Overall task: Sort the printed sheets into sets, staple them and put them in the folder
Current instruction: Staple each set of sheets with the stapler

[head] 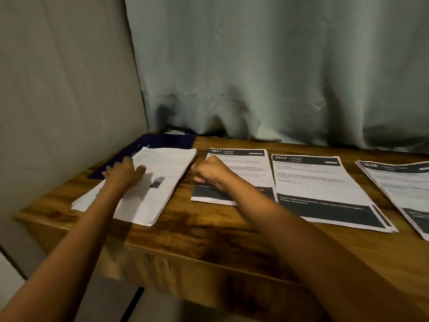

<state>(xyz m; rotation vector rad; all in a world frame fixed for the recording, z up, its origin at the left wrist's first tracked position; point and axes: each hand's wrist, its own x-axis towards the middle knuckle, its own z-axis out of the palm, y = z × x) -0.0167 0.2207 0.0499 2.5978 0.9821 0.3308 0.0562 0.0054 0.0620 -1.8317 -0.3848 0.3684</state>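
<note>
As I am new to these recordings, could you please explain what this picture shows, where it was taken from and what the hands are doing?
There is no machine here: a person works with two bare hands, and the one picture comes from a camera worn on the head, looking forward and down. On the wooden table lie, from left to right, a dark blue folder, a thick stack of white printed sheets partly over it, a set headed 2641, a set headed 2437, and a third set cut off at the right edge. A curtain hangs behind. The left hand rests flat on the white stack. The right hand is curled over the left part of the 2641 set; whether it pinches a sheet cannot be seen.
</note>
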